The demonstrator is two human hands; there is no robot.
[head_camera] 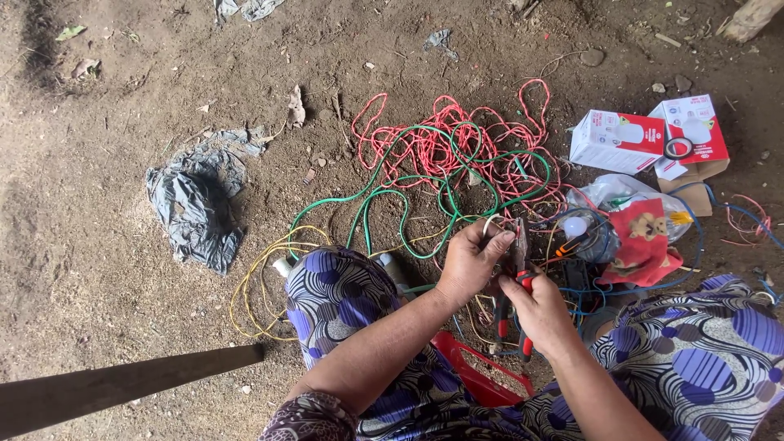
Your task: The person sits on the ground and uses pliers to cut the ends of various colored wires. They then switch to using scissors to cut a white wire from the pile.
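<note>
While your left hand [469, 260] pinches a wire [490, 224], your right hand [539, 310] grips red-handled pliers [516, 282]. Beside them, two red-and-white boxes [616, 140] lie shut, contents hidden, and a clear bag [612, 192] holds a red cloth [645, 237].

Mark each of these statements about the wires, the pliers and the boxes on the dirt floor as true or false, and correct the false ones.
1. The right hand holds red-handled pliers. True.
2. The left hand rests flat on the ground. False: it is raised, pinching a thin wire at the pliers' tip.
3. The tangle of red wire lies beyond the hands, with green wire looping through it. True.
4. The two red and white boxes lie left of the hands. False: they lie at upper right.
5. A crumpled grey plastic sheet lies on the dirt to the left. True.
6. The yellow wire is wound on a spool. False: it lies in loose loops.
</note>
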